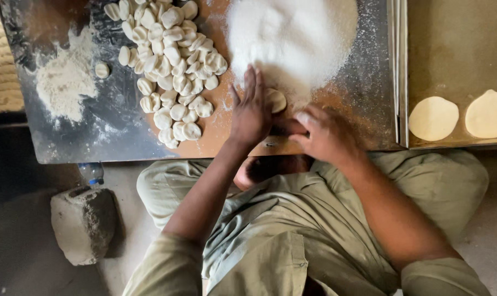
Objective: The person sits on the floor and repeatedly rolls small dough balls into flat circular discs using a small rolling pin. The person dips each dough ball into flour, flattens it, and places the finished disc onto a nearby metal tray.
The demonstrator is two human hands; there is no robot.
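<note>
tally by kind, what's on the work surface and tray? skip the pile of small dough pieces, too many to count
Flattened dough rounds on the tray: 2
Flour heaps: 2, large and small
Dough piece beside the left hand: 1
Lone dough piece by the small heap: 1
Total: 6

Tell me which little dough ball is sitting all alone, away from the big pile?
The small pale round dough ball lying on the dark metal tabletop, beside the loose flour heap. The other dough balls crowd together, touching each other.
</note>
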